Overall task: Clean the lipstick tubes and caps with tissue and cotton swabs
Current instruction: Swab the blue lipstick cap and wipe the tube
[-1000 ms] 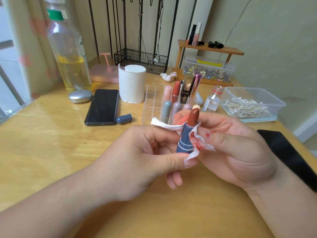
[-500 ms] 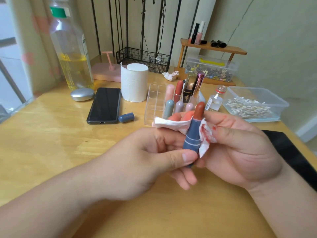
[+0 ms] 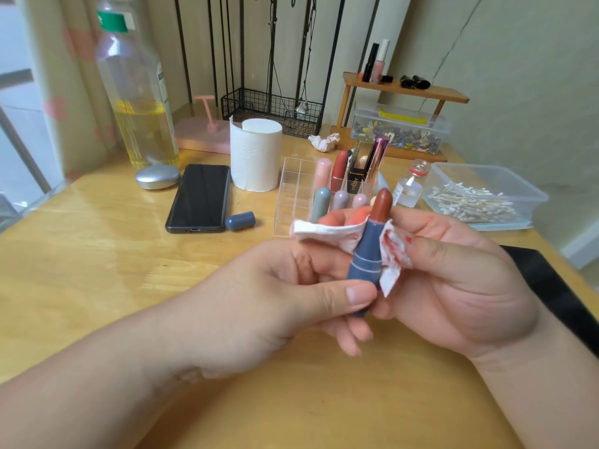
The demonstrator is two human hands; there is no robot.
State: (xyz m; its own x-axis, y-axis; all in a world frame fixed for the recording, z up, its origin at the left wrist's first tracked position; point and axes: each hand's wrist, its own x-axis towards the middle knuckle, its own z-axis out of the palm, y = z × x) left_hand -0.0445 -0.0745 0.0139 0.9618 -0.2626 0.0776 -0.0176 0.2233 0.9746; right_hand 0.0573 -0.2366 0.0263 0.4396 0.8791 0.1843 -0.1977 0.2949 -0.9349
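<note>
The person is holding the blue lipstick tube [image 3: 364, 264] upright above the desk [image 3: 81, 270], in front of the clear organizer [image 3: 291, 189]. The left hand [image 3: 259, 296] is pinching the tube's base between thumb and fingers. The right hand [image 3: 453, 286] is curling round a red-stained tissue [image 3: 393, 254] and pressing it against the tube's side with the thumb. To wipe well, the left hand should probably be turning the tube while the right is keeping a clean patch of tissue on the casing, below the exposed brown bullet, so stains are not smearing back. The blue cap [image 3: 240, 220] is lying on the desk beside the phone [image 3: 201, 196].
</note>
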